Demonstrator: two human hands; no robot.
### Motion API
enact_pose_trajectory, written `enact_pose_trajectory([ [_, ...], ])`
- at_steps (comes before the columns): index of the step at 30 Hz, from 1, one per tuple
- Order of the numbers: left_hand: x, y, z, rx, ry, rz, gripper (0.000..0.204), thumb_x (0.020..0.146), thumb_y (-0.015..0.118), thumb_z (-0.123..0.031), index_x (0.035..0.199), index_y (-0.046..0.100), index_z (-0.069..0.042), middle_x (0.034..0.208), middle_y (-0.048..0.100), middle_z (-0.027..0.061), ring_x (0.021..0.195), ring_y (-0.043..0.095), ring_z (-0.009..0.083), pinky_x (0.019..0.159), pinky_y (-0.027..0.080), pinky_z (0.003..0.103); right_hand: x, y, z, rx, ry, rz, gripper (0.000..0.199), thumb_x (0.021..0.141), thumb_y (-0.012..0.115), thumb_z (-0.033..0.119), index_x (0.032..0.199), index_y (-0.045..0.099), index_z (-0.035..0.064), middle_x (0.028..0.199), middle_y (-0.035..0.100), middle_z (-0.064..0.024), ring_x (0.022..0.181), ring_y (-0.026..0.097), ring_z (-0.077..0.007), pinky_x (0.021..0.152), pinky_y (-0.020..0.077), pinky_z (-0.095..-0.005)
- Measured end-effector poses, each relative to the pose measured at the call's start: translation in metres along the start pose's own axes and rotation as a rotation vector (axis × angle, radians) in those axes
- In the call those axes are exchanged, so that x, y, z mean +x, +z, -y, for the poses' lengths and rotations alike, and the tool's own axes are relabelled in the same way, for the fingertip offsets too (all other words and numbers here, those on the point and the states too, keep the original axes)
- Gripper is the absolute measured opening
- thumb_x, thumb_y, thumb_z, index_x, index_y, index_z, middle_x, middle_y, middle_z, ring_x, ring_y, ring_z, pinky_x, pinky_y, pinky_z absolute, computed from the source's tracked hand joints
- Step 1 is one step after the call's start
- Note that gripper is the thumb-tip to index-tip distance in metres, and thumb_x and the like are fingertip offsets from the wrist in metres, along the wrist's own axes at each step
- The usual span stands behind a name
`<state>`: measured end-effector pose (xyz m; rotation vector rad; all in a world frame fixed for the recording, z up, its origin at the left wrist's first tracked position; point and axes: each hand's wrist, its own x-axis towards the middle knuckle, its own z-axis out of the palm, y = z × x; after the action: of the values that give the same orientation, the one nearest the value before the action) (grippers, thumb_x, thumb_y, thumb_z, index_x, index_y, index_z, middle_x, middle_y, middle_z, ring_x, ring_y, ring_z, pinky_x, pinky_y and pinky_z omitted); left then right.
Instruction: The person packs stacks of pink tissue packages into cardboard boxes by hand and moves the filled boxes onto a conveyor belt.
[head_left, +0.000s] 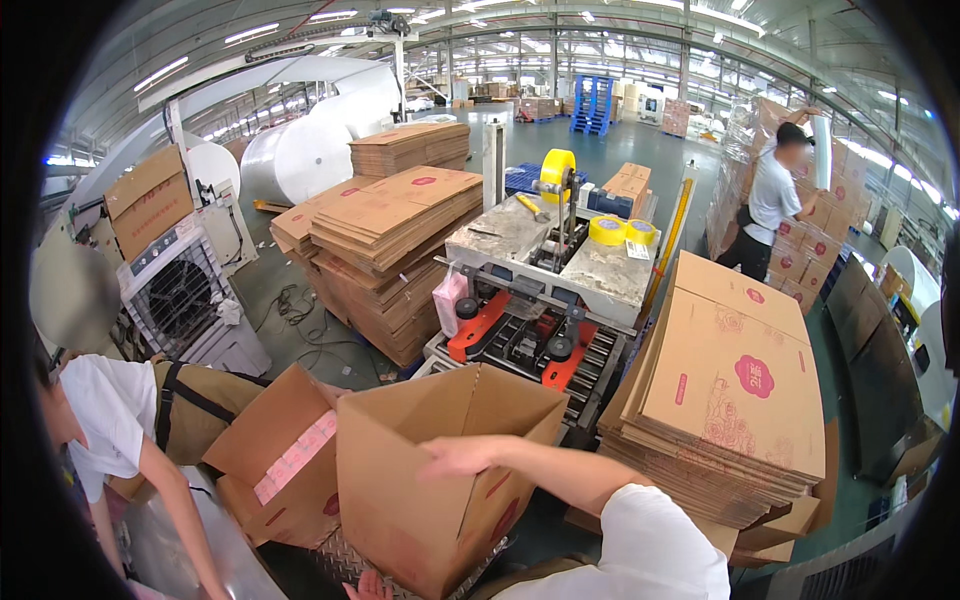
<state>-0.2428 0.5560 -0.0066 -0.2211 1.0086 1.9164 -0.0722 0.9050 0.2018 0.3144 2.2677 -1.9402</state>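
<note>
A brown cardboard box (420,525), its top uncovered, stands tilted in front of me. My right hand (462,457) reaches across its near side, fingers stretched out toward the left against the upper cardboard. Low at the box's bottom left, my left hand (368,586) shows only in part, fingers apart beside the cardboard; its palm and wrist are cut off by the lower edge. Just left of this box is another opened carton (285,512) with a row of pink packs (297,457) inside.
A co-worker in a white shirt (105,405) bends over a metal surface (180,535) at left. Ahead stands a carton-taping machine (535,330) with rollers and yellow tape rolls (610,231). Flattened cartons are stacked at right (735,390) and left (385,225). Another person (775,195) stands far right.
</note>
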Motion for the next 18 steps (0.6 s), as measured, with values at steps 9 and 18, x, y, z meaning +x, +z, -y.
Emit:
enact_pose_trajectory([
  [9,-0.057,0.020,-0.048,0.894,0.306,-0.203,0.059,0.094,0.038,-0.042,0.133,0.038,0.003,0.133,0.044,0.0192,0.120,0.042,0.0308,0.101,0.034,0.037,0.007,0.050,-0.027,-0.904,-0.012,-0.130,0.069,0.077,0.058,0.052,0.125,0.043,0.0045,0.137,0.036,-0.0143,0.129,0.029,-0.0310,0.099,0.0242,-0.0561],
  [18,-0.098,0.044,-0.059,0.904,0.100,-0.351,0.055,0.093,0.044,-0.034,0.132,0.038,0.004,0.129,0.046,0.0204,0.115,0.046,0.0311,0.099,0.036,0.035,0.016,-0.015,-0.149,-0.714,0.399,-0.494,0.029,0.076,0.052,0.023,0.095,0.058,0.0013,0.089,0.064,-0.0209,0.086,0.062,-0.0357,0.075,0.0498,-0.0442],
])
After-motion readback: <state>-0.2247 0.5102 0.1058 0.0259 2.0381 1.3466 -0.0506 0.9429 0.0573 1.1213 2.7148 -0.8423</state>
